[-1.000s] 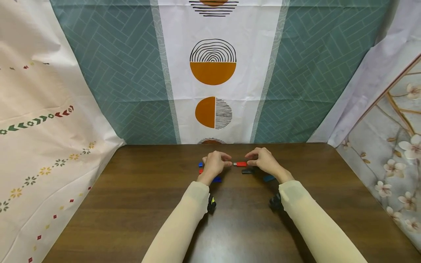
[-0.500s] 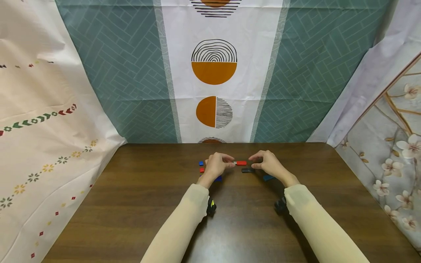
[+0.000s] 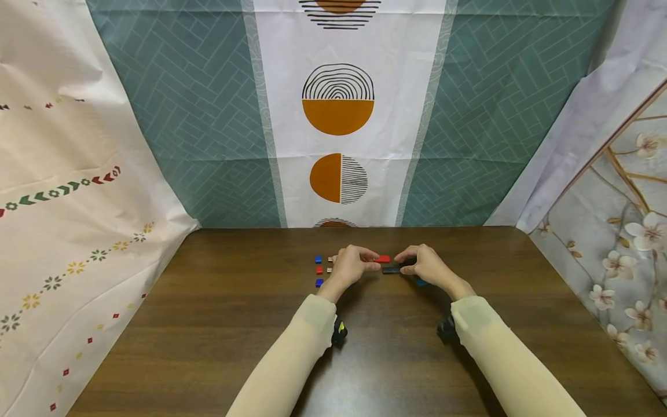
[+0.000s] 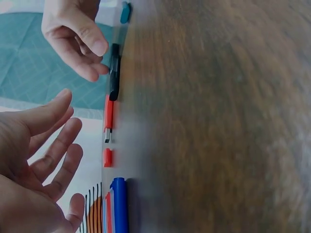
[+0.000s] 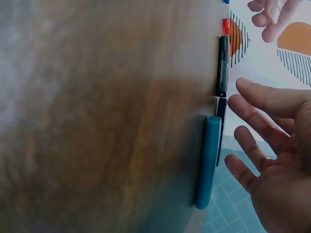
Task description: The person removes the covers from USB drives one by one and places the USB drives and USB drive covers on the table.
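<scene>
My left hand point(image 3: 350, 266) hovers over the middle of the row, fingers spread and loosely bent, with nothing in them. Just right of its fingertips lies a red USB flash drive point(image 3: 383, 259); its metal plug shows in the left wrist view. My right hand point(image 3: 428, 266), also holding nothing, hovers with thumb and fingers apart near a black stick point(image 3: 391, 270). Beneath that hand lies a teal stick point(image 5: 208, 162). A small blue cap point(image 3: 318, 260), a red cap point(image 3: 319, 270) and another blue piece point(image 3: 319, 283) lie left of my left hand, which partly hides things there.
The brown wooden table point(image 3: 219, 324) ends at a hanging patterned cloth point(image 3: 224, 145) behind the pieces. More cloth hangs along both sides. In the left wrist view a blue stick point(image 4: 119, 206) lies near the lower edge.
My left hand has moved right toward the red flash drive, uncovering small metal plugs beside the caps. My right hand drew back slightly right from the red drive, then stayed nearly still.
</scene>
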